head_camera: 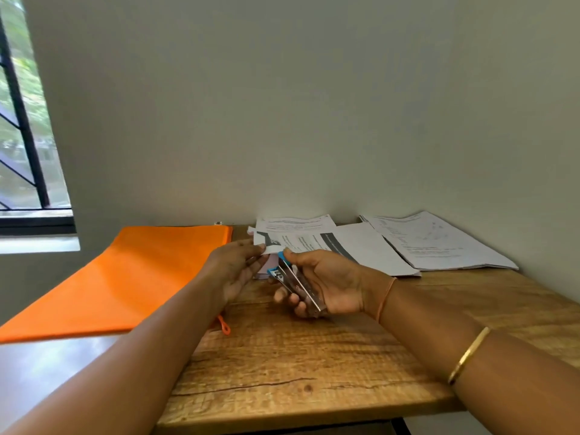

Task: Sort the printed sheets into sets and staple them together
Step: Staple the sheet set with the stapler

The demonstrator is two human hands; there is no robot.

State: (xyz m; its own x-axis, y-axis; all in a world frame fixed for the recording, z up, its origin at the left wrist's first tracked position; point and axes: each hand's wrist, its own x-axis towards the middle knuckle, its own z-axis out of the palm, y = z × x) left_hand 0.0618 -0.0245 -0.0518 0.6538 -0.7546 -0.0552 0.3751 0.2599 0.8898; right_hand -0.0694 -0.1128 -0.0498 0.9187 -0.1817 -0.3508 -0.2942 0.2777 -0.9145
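- Left hand (240, 266) is pinching the near left corner of a set of printed sheets (361, 246) between thumb and fingers, and is holding that corner slightly off the desk (314, 356).
- Right hand (326, 285) is gripping a blue-and-metal stapler (293, 279), with the fingers curling under it and the thumb lying on top.
- The stapler's blue mouth is pointing towards the pinched corner and sitting just beside it; whether the two are touching is not clear.
- The set is lying at the far middle of the desk, close to the wall.
- A second pile of printed sheets (439, 243) is lying to its right, in the far right corner.
- An orange zip pouch (131, 277) is lying on the left side of the desk, its pull tab (225, 326) showing beside the left forearm.
- An orange thread (386, 296) is circling the right wrist, and a gold bangle (469, 356) is sitting further up that forearm.
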